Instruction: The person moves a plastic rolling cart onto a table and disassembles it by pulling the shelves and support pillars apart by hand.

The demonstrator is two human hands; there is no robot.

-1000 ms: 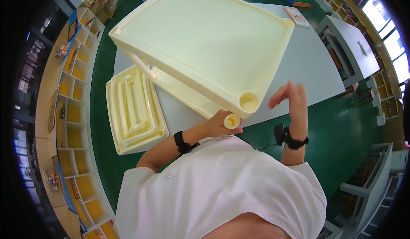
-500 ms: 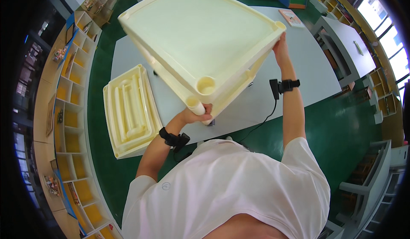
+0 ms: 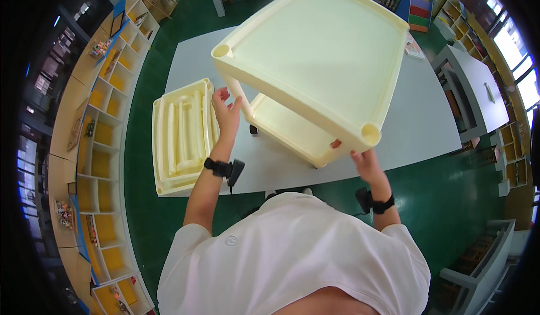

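A cream plastic two-tier shelf rack (image 3: 315, 56) stands at an angle over the grey table, its upper tray higher and nearer than the lower tray (image 3: 287, 123). My left hand (image 3: 227, 112) is raised by the rack's left post, fingers apart and holding nothing; whether the thumb touches the post I cannot tell. At the rack's near right corner, below the upper tray, my right hand (image 3: 368, 167) grips the rack. A fingertip shows through the gap between tiers, while the rest of its fingers are hidden. Left of the rack lie nested cream trays with tube-like posts inside (image 3: 185, 137).
The grey table (image 3: 419, 106) has a rounded outline, with a booklet (image 3: 413, 46) at its far right. Low cubby shelves (image 3: 101, 163) line the left side. Another table (image 3: 478, 90) stands to the right on the green floor.
The rack has turned, bringing another corner towards me. My left hand has let go of the near post and moved up and left; my right hand has come down to the near right corner.
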